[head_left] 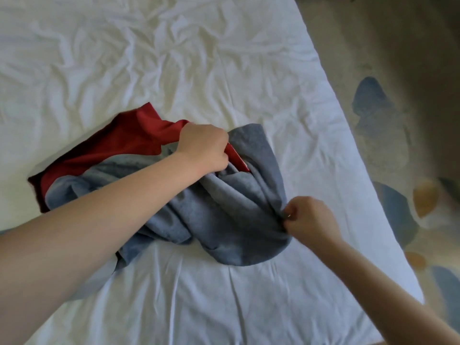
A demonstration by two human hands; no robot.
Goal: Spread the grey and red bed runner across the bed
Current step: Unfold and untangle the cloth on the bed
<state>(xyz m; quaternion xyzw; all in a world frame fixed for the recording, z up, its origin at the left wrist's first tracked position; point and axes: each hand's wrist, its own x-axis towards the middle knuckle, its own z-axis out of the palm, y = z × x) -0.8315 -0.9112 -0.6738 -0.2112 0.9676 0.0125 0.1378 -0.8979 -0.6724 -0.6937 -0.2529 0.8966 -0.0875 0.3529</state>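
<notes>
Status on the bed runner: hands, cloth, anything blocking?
Hands: left hand grips bed runner where red meets grey; right hand pinches its grey edge. Runner bunched in a heap, not yet spread. Under it wrinkled white sheet; no obstruction seen.

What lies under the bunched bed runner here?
The white bed sheet shows all round the bed runner, so the runner rests on it. Anything else beneath its heaped folds is covered and cannot be seen.

one view only: head cam, wide-angle, worn by the person, looking fwd & steeply down onto the bed (224,58), close in; bed's rt edge runs diagonally, floor (398,46) beyond at rt.
</notes>
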